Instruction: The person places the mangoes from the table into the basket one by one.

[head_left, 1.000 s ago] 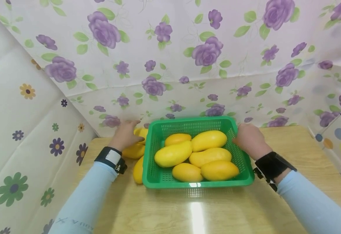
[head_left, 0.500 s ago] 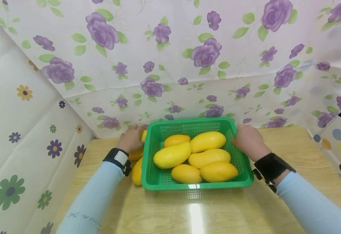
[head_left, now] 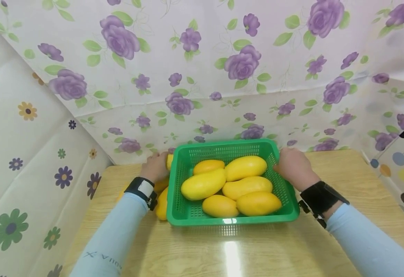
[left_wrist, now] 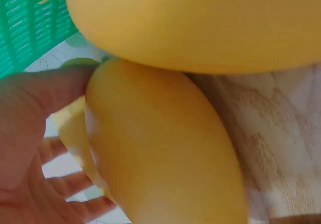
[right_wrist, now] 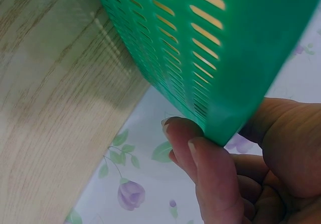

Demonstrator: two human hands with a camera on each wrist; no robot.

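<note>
A green slotted basket (head_left: 233, 220) stands on the table with several yellow mangoes (head_left: 203, 184) lying in it. My right hand (head_left: 294, 167) grips its right rim; in the right wrist view the fingers (right_wrist: 215, 184) and thumb lie on opposite sides of the rim. Left of the basket, my left hand (head_left: 155, 167) holds a pale yellow mango (left_wrist: 75, 128), its thumb on the near side and its fingers reaching round behind. A deeper yellow mango (left_wrist: 165, 148) lies right against that thumb, partly covering the held one. Another mango (head_left: 161, 206) sits nearer me beside the basket.
The wooden table (head_left: 195, 250) runs back to a wall covered with a purple-flowered sheet (head_left: 202, 77), close behind the basket. A second flowered covering (head_left: 32, 154) borders the left side. A bit of yellow (head_left: 121, 191) shows left of my left wrist.
My left hand has moved right, toward the basket, and its fingers have come round a mango. A yellow patch now shows left of that wrist. The right hand stays on the rim.
</note>
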